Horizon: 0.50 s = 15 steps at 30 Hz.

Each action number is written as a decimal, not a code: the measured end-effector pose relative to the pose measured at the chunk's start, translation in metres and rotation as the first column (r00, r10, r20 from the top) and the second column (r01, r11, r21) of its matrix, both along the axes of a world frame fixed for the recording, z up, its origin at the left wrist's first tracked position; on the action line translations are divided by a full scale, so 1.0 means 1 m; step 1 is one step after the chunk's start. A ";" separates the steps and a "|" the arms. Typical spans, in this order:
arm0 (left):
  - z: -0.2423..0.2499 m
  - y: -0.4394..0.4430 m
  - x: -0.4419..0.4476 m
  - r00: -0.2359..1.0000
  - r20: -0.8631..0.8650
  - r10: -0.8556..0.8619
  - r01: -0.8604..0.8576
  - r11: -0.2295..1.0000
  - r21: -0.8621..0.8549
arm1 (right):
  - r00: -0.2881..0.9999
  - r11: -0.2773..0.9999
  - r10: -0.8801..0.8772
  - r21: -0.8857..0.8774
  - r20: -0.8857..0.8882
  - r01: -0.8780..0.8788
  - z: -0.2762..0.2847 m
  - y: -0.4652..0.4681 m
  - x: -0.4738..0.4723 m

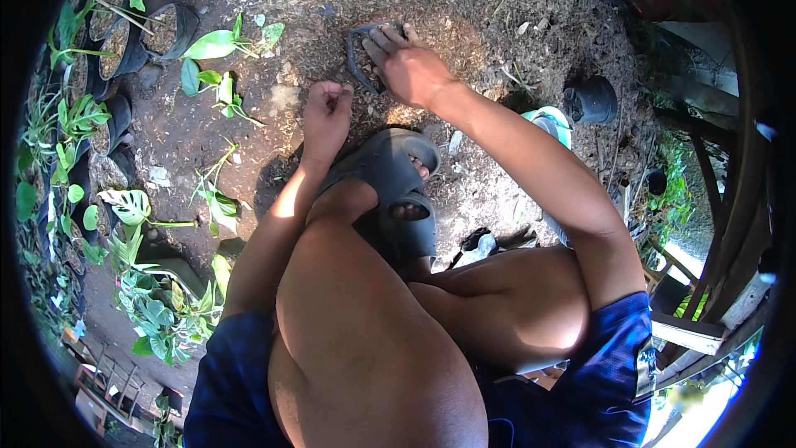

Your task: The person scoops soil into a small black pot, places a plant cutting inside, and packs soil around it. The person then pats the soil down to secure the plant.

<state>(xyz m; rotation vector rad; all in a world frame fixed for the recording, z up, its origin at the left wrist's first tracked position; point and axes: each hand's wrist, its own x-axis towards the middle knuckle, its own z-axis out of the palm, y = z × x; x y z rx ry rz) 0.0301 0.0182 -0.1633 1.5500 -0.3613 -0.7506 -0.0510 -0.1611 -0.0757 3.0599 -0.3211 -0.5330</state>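
My right hand (407, 68) lies palm down over a dark angular rim (354, 56), apparently of a plastic pot. Its fingers are spread across the rim; the palm and thumb are hidden, so a grip cannot be confirmed. To the left, my left hand (328, 113) hovers near the ground with fingers curled towards the thumb. Whether something small is pinched there cannot be made out. Left of that hand, leafy cuttings (227, 96) rest on the soil, with another green cutting (214, 202) below them and a split-leaf cutting (130, 205) further left.
Soil-filled black pots (168, 31) line the left side. My sandals (398, 158) stand just below my hands. At right are a dark pot (591, 99) and a pale-rimmed container (550, 121), partly behind my right arm. A leafy plant heap (165, 311) sits lower left.
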 end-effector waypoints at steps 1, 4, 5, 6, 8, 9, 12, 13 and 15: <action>0.001 -0.002 -0.001 1.000 -0.031 -0.002 0.003 1.000 0.025 | 0.999 1.000 -0.007 0.009 0.054 0.006 -0.003 -0.001 -0.003; -0.001 -0.009 -0.004 1.000 0.005 -0.029 0.029 0.999 0.035 | 0.999 0.994 -0.021 0.105 0.049 0.016 -0.011 -0.008 -0.016; -0.003 -0.011 -0.006 0.999 0.004 -0.038 0.038 0.998 0.059 | 0.999 0.996 -0.009 0.090 0.053 0.004 -0.014 -0.010 -0.019; -0.006 -0.014 -0.007 0.999 0.021 -0.035 0.034 0.998 0.048 | 0.998 0.997 0.007 0.071 0.063 -0.011 -0.016 -0.011 -0.021; -0.014 -0.020 -0.007 0.999 0.049 -0.012 0.013 0.999 -0.032 | 0.996 0.999 0.040 0.034 0.077 -0.043 -0.019 -0.012 -0.023; -0.018 -0.019 -0.006 0.993 0.103 -0.053 0.052 0.999 0.008 | 0.992 0.996 0.087 0.026 0.090 -0.089 -0.021 -0.011 -0.021; -0.027 -0.019 -0.010 0.991 0.122 -0.053 0.061 0.996 -0.059 | 0.992 0.989 0.122 -0.086 0.012 -0.120 -0.020 -0.009 -0.025; -0.030 -0.018 -0.012 0.997 0.050 -0.063 0.068 0.991 -0.112 | 0.991 0.983 0.135 -0.122 -0.019 -0.136 -0.021 -0.008 -0.024; -0.033 -0.015 -0.013 0.997 0.055 -0.063 0.072 0.980 -0.187 | 0.991 0.984 0.134 -0.122 0.010 -0.132 -0.022 -0.008 -0.025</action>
